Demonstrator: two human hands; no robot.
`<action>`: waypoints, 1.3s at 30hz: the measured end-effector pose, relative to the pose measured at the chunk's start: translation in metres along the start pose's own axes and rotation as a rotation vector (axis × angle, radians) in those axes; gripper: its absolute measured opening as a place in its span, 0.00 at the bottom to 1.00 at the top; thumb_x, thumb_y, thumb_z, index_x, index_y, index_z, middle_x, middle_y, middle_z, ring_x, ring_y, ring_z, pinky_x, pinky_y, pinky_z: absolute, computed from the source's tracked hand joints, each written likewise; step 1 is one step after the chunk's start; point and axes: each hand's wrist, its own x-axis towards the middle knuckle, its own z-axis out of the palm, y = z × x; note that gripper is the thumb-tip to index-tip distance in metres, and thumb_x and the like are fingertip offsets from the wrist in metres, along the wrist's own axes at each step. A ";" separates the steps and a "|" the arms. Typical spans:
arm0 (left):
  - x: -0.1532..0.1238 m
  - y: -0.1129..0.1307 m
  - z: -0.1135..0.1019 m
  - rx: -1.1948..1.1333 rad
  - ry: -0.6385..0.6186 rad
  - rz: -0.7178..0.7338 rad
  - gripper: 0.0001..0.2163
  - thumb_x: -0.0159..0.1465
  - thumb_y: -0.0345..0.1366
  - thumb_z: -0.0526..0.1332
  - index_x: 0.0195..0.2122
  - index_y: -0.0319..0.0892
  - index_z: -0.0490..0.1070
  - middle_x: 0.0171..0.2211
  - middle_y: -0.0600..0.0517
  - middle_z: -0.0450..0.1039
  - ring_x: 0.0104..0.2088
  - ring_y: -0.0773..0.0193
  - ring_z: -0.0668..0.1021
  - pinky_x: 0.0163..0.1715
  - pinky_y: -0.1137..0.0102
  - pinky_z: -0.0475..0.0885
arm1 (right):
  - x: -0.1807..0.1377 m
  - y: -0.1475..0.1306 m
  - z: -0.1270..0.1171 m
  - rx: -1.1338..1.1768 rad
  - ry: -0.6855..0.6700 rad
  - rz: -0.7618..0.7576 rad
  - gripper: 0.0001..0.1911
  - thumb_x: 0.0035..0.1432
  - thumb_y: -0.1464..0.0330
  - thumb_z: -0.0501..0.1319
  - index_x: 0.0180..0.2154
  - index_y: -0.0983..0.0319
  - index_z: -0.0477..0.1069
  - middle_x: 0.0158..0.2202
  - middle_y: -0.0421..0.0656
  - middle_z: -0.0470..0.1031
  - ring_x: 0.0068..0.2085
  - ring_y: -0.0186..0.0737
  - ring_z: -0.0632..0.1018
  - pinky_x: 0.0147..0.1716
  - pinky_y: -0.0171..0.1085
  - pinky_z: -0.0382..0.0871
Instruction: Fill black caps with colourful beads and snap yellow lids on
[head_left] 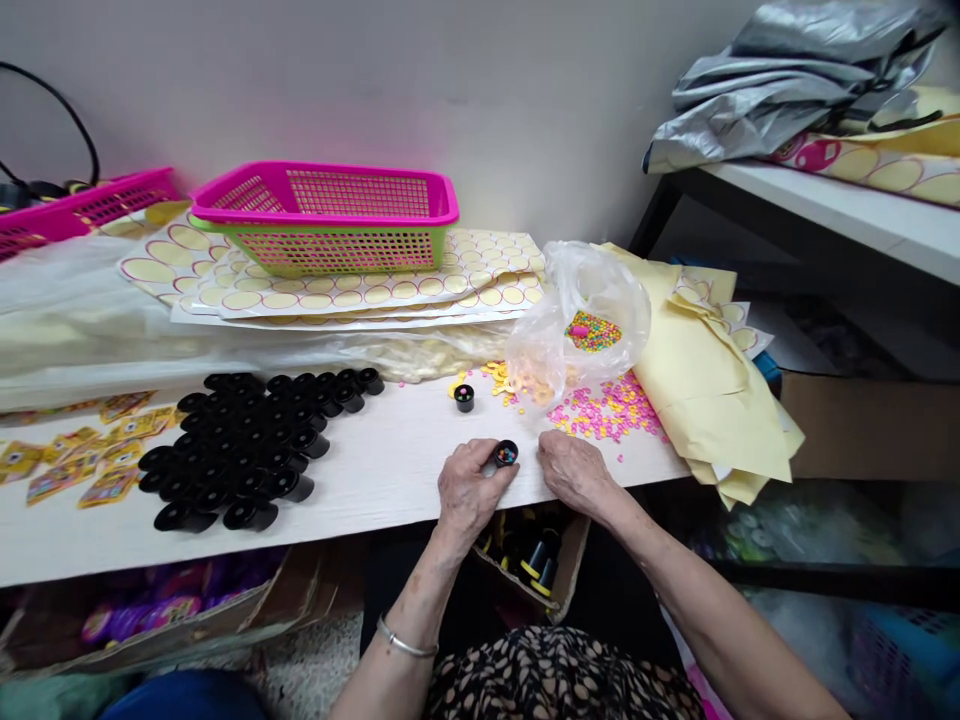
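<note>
My left hand (471,488) is closed around a small black cup (506,454) with coloured bits inside, at the table's front edge. Close to its right, my right hand (576,468) has its fingers pressed together on the tabletop; whatever they hold, if anything, is hidden. A second black cup (464,398) with a pink bit in it stands just beyond the left hand. Pink and yellow pieces (611,408) lie scattered past the right hand. Behind them, a clear plastic bag (541,345) gapes around many coloured beads (596,332).
Many black cups (247,440) crowd the table's left side, beside small printed cards (97,455). Stacked pink and green baskets (330,245) sit on sticker sheets (375,295) at the back. Yellow paper (720,380) overhangs the right edge. Below, a cardboard box (574,565) holds black and yellow pieces.
</note>
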 end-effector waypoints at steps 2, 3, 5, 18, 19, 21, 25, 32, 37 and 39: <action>0.000 0.000 0.000 0.007 -0.010 0.011 0.09 0.53 0.37 0.63 0.36 0.45 0.73 0.34 0.53 0.74 0.36 0.63 0.73 0.38 0.69 0.66 | 0.005 0.000 -0.004 0.034 -0.018 0.040 0.11 0.59 0.68 0.49 0.34 0.62 0.69 0.32 0.46 0.74 0.35 0.41 0.74 0.28 0.35 0.54; 0.000 0.000 0.000 0.008 -0.008 0.013 0.09 0.53 0.37 0.63 0.36 0.45 0.73 0.34 0.53 0.74 0.36 0.63 0.73 0.38 0.69 0.66 | 0.007 0.000 -0.006 0.042 -0.027 0.045 0.11 0.59 0.68 0.49 0.33 0.62 0.69 0.32 0.47 0.74 0.35 0.42 0.74 0.28 0.35 0.54; 0.000 -0.001 0.000 0.002 0.001 0.009 0.09 0.53 0.37 0.63 0.35 0.45 0.73 0.33 0.53 0.74 0.36 0.63 0.73 0.37 0.69 0.67 | 0.010 0.001 -0.009 0.032 -0.050 0.023 0.12 0.59 0.68 0.49 0.32 0.62 0.70 0.32 0.47 0.75 0.35 0.42 0.75 0.27 0.35 0.53; -0.002 0.000 0.000 -0.013 0.001 0.013 0.08 0.52 0.36 0.64 0.34 0.45 0.73 0.33 0.53 0.74 0.36 0.63 0.73 0.38 0.69 0.67 | 0.006 0.008 0.003 0.171 0.085 0.031 0.11 0.60 0.67 0.49 0.32 0.61 0.68 0.31 0.44 0.74 0.34 0.38 0.72 0.30 0.33 0.56; -0.002 0.000 0.000 -0.012 0.003 0.013 0.08 0.52 0.36 0.64 0.34 0.45 0.73 0.33 0.53 0.74 0.36 0.63 0.73 0.38 0.69 0.67 | 0.004 0.008 0.005 0.181 0.101 0.009 0.10 0.59 0.67 0.50 0.32 0.61 0.68 0.31 0.44 0.73 0.34 0.37 0.72 0.31 0.33 0.56; -0.002 0.000 0.001 -0.011 0.003 0.011 0.08 0.52 0.36 0.64 0.34 0.45 0.73 0.34 0.53 0.74 0.36 0.63 0.73 0.38 0.70 0.67 | 0.001 0.008 0.009 0.181 0.143 -0.033 0.07 0.58 0.68 0.52 0.32 0.61 0.68 0.32 0.43 0.72 0.34 0.37 0.71 0.31 0.33 0.56; -0.003 0.001 0.000 0.009 -0.005 -0.008 0.09 0.52 0.37 0.64 0.34 0.45 0.73 0.34 0.54 0.75 0.36 0.63 0.73 0.37 0.70 0.66 | -0.003 0.004 0.015 0.193 0.269 -0.095 0.06 0.57 0.72 0.51 0.32 0.61 0.67 0.31 0.42 0.70 0.33 0.38 0.70 0.31 0.33 0.57; -0.005 0.003 0.000 0.055 -0.015 -0.010 0.08 0.53 0.39 0.63 0.34 0.47 0.73 0.32 0.56 0.75 0.34 0.64 0.72 0.36 0.70 0.65 | 0.001 -0.018 0.000 0.316 0.401 -0.418 0.09 0.59 0.72 0.51 0.29 0.61 0.68 0.31 0.43 0.67 0.34 0.37 0.68 0.34 0.34 0.60; -0.005 0.003 -0.001 0.057 -0.037 0.006 0.09 0.53 0.36 0.63 0.36 0.47 0.73 0.32 0.56 0.75 0.35 0.64 0.72 0.38 0.70 0.64 | 0.004 -0.025 -0.011 0.143 0.295 -0.433 0.11 0.59 0.74 0.51 0.27 0.63 0.68 0.30 0.43 0.67 0.34 0.37 0.67 0.33 0.33 0.59; -0.004 0.003 -0.001 0.052 -0.040 0.010 0.09 0.53 0.36 0.63 0.36 0.47 0.73 0.32 0.56 0.75 0.35 0.64 0.72 0.37 0.70 0.64 | 0.005 -0.027 -0.014 0.066 0.243 -0.434 0.12 0.58 0.76 0.50 0.27 0.63 0.69 0.30 0.44 0.67 0.34 0.37 0.67 0.32 0.34 0.58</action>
